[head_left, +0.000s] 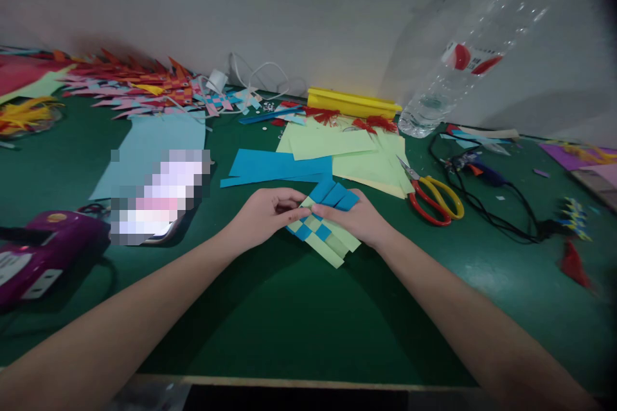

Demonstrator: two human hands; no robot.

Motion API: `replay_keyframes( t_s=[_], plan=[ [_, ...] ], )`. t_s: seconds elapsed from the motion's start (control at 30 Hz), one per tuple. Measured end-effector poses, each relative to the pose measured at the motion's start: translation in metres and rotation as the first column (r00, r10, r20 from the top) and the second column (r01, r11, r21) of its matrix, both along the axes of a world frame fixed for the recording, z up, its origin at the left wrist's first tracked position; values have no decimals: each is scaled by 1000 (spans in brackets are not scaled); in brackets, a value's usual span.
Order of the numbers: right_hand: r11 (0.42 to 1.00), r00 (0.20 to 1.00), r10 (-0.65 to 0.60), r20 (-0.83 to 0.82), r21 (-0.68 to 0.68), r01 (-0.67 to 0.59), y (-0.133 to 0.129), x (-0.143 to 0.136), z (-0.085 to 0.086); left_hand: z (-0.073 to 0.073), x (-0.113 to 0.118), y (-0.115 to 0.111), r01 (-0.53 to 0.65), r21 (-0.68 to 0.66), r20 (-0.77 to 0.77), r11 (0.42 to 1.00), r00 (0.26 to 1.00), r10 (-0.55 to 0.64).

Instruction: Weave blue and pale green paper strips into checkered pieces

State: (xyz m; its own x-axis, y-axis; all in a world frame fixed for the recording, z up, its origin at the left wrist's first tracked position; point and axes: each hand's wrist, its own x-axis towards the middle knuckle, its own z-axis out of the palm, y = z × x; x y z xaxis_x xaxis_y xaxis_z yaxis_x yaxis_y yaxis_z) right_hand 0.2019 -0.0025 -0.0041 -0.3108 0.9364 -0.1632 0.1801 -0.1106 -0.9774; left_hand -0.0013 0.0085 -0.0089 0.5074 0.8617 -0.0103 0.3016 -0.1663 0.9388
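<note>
Blue and pale green paper strips cross over and under each other in a woven paper piece (315, 226), held just above the green table. My left hand (270, 215) pinches its left edge between thumb and fingers. On the right side, my right hand (354, 213) grips it too, thumb on top and fingers hidden beneath. Loose strip ends stick out at the upper right in blue and at the lower right in green. Beyond the hands lie flat blue paper strips (279, 166) and a stack of pale green paper (369, 164).
Red-and-yellow-handled scissors (436, 199) lie right of the green paper. A clear plastic bottle (434, 99) stands behind them. At left are a lit phone (161, 199), a purple power strip (51, 253) and a light blue sheet (168, 131). Black cables (482, 196) run at right.
</note>
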Motion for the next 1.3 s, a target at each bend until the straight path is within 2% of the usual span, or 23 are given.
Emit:
replay_keyframes(
  t_s=[0.13,0.23,0.37,0.57,0.8,1.07,1.3],
  plan=[
    [988,983,-103,-149,-132,84,3,0,1,-1,-1,0,-1,-3,-16,1000,1000,1],
    [976,976,-155,-150,-176,128,7,2,0,-1,-1,1,1,0,-28,1000,1000,-1],
    [979,982,-140,-127,-164,118,9,2,-3,2,0,1,24,5,-42,1000,999,-24],
    [990,989,-93,-115,-117,79,7,1,-4,7,3,-2,23,102,-168,995,986,-6],
    [984,980,-162,-115,-88,152,6,-1,-7,8,4,-3,32,143,-200,989,980,-3],
    [974,959,-224,-175,-57,217,4,-4,-9,3,3,-1,32,142,-203,989,979,-3],
    [954,949,-277,-153,72,290,5,-3,-9,5,2,-2,57,153,-220,987,975,-22]
  ],
)
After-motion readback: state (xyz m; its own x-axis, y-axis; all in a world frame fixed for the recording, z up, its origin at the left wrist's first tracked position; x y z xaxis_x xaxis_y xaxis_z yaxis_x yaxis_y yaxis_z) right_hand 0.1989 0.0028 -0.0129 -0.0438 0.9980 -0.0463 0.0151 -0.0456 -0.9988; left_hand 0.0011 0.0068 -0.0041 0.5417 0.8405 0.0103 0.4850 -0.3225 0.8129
